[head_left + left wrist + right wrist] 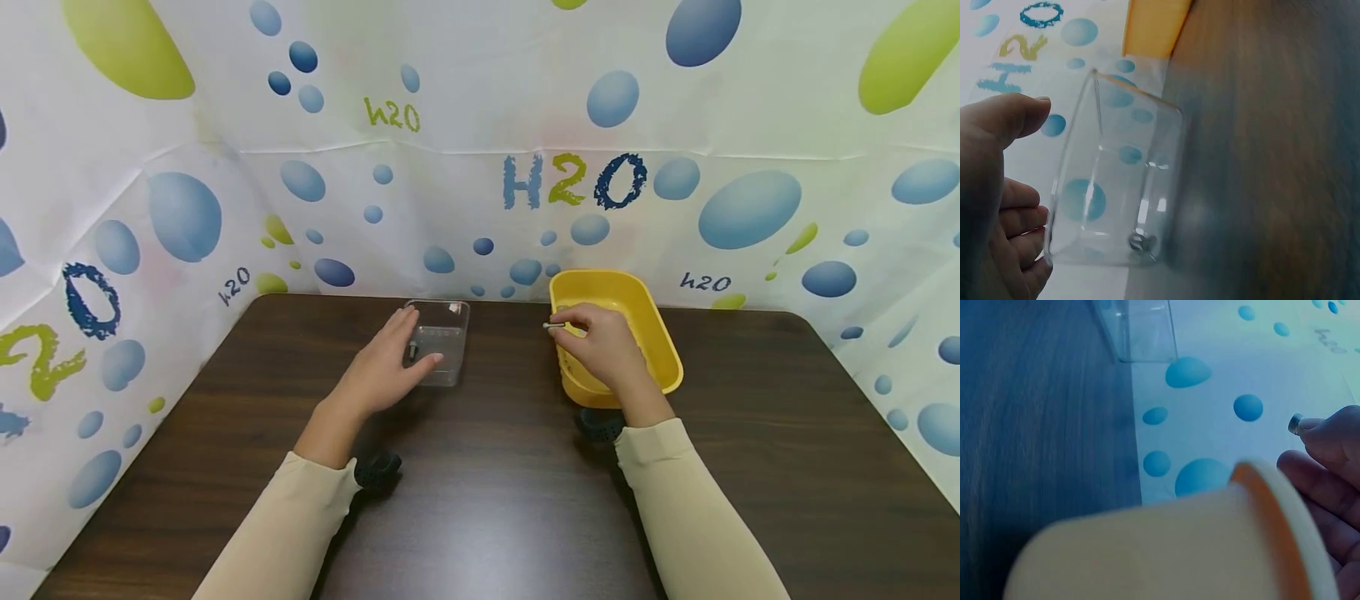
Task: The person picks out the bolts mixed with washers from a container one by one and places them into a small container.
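My right hand (pixel 600 342) is over the yellow tub (pixel 667 354) and pinches a small silvery metal rod-like piece (pixel 553 325) between thumb and fingers. In the right wrist view the rounded end of that metal piece (pixel 1295 424) sticks out past the thumb tip; its exact kind I cannot tell. My left hand (pixel 386 362), fingers straight and thumb spread, rests at the left side of a clear plastic box (pixel 450 367). Inside the box, at one end, lies another small metal piece (pixel 1141 242). The tub's contents are mostly hidden by my right hand.
Both containers stand near the back edge of a dark wooden table (pixel 480 467), the clear box left of the tub. A white sheet (pixel 465 192) printed with blue and green spots hangs behind and around the table.
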Motion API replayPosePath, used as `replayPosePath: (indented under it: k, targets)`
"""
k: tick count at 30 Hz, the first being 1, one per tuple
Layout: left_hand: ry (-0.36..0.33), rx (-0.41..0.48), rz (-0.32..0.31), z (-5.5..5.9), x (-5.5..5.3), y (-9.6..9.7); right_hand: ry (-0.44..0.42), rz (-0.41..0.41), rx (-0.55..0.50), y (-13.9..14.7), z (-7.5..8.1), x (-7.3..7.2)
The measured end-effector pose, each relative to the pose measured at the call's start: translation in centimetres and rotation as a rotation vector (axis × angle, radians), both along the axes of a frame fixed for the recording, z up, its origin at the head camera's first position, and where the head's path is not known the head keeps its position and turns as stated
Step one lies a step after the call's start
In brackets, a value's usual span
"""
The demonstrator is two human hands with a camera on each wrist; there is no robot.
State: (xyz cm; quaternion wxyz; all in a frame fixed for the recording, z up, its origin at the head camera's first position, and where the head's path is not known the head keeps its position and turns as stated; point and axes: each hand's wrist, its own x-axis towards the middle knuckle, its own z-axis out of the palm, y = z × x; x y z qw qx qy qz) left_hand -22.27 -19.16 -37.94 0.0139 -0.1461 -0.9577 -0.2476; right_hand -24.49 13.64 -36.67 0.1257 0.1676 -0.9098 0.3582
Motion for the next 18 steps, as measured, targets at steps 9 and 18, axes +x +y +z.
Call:
replayPosePath:
  k: [9, 18]
  targets:
    - [-0.046, 0.002, 0.021, -0.7, -0.3, -1.6, 0.1, 0.072, -0.003, -3.7, 0.1, 0.3]
    - [-0.059, 0.018, 0.015, -0.8, -0.6, -2.5, 0.129, 0.172, -0.06, -9.4, -0.3, -0.1]
